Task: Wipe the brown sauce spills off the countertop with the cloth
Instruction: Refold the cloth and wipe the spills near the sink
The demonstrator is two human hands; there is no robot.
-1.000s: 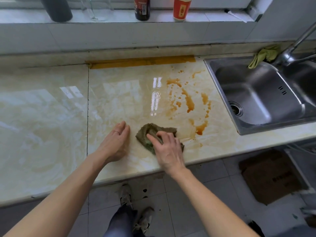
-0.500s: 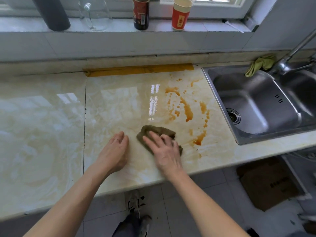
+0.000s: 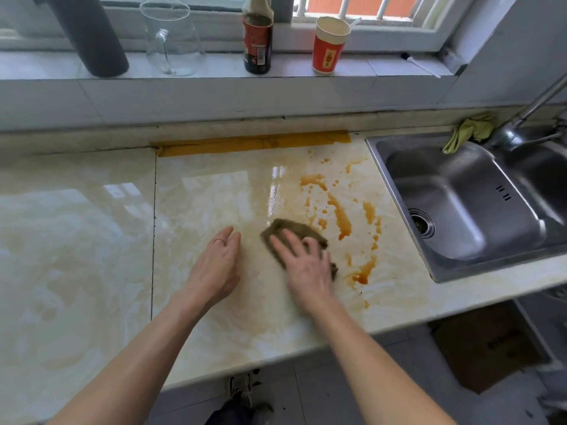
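A: What's nearest?
B: The left hand (image 3: 214, 268) lies flat on the counter (image 3: 92, 240), fingers straight and together, holding nothing. It looks like a brace. Just right of it, the right hand (image 3: 306, 271) presses the cloth (image 3: 291, 229) down with spread, straight fingers, not curled round it.
A: Where is the cloth?
B: Flat on the counter under that palm, with its far edge showing past the fingertips and its right side near the sauce (image 3: 340, 216).
A: Which step is this?
B: Wiping, I'd say, and early. Streaks and drops lie unwiped from near right to far, between cloth and sink (image 3: 460, 210).
A: Next?
B: Probably a firm push right and away through the streaks, without smearing them wider.
A: Beyond?
B: A bottle (image 3: 257, 47) and a cup (image 3: 329, 47) stand on the sill.
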